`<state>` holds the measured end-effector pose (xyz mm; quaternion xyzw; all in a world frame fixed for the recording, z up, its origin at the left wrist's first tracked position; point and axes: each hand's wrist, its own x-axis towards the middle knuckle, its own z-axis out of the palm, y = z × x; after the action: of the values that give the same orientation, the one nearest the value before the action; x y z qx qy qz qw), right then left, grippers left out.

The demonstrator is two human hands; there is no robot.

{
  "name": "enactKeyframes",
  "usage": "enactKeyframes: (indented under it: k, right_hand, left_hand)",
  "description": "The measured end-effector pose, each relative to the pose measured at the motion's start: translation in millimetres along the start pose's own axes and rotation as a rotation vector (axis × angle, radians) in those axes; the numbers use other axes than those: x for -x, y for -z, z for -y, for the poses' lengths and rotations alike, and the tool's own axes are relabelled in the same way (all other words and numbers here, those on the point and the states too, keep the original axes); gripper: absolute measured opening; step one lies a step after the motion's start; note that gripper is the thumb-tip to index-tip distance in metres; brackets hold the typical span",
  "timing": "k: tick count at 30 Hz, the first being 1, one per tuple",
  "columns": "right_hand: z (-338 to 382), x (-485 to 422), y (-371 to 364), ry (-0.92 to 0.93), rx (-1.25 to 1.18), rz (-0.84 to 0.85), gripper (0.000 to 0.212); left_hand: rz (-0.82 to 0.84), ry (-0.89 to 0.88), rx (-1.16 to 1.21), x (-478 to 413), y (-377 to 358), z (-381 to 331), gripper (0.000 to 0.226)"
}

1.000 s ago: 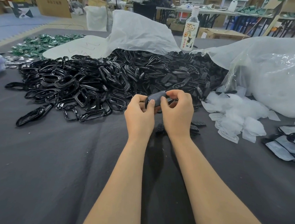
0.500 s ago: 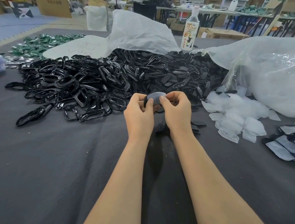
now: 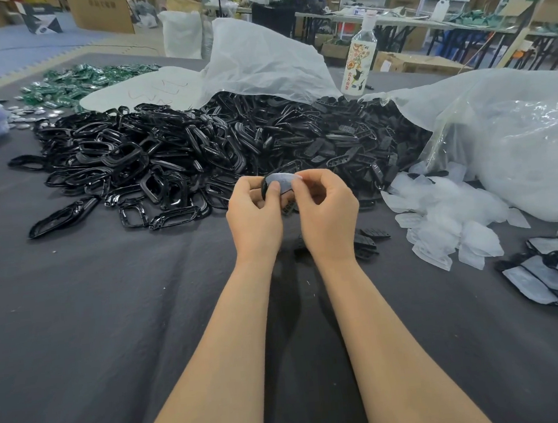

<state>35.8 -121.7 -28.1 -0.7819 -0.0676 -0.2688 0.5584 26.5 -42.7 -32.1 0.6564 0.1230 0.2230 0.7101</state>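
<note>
My left hand [image 3: 254, 213] and right hand [image 3: 327, 210] are bare, uncovered to the fingertips. My left forearm [image 3: 227, 332] and right forearm [image 3: 379, 320] are bare too, right to the edge of the view. Both arms are slim and smooth, narrowing toward the wrists, with knuckles faintly creased.

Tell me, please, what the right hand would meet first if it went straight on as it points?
Probably the heap of black plastic parts just beyond the right hand, though depth is unclear.
</note>
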Motion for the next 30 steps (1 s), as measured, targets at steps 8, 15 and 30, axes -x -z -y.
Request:
enactKeyframes:
  k: [8,15,30]
  right_hand:
    - [-8.3,-9.6,8.2,-0.065,0.014,-0.067,0.001]
    - [-12.2,-14.0,9.4,-0.237,-0.148,-0.019,0.009]
    - [-21.7,-18.7,8.9,-0.418,-0.382,0.001,0.023]
  left_hand:
    - [0.108,-0.122,-0.166,4.9,-1.2,-1.5,0.018]
    - [0.138,-0.154,-0.209,6.6,-1.6,-3.4,0.017]
    - [0.204,0.053,0.019,-0.7,-1.7,6.2,0.009]
